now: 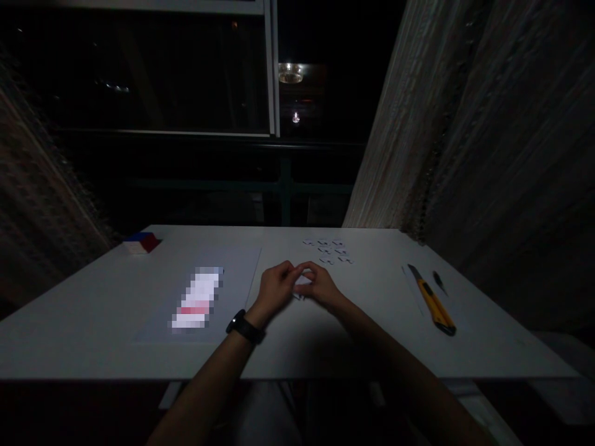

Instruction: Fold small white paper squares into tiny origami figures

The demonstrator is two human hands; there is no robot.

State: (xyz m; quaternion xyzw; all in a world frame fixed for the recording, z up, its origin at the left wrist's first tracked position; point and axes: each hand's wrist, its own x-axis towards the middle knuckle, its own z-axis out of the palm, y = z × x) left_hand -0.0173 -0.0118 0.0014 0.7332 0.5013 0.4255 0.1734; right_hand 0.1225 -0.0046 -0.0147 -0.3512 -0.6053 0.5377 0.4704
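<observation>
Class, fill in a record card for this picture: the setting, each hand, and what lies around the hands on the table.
Setting: white table, dim light
Left hand: black wristband on the wrist; fingertips on a small white paper piece
Right hand: pinches the same piece from the other side
Beyond the hands: cluster of small paper pieces
Right side: yellow utility knife lying flat; small dark item beside it, unclear
Left side: pale sheet; red and blue block
</observation>
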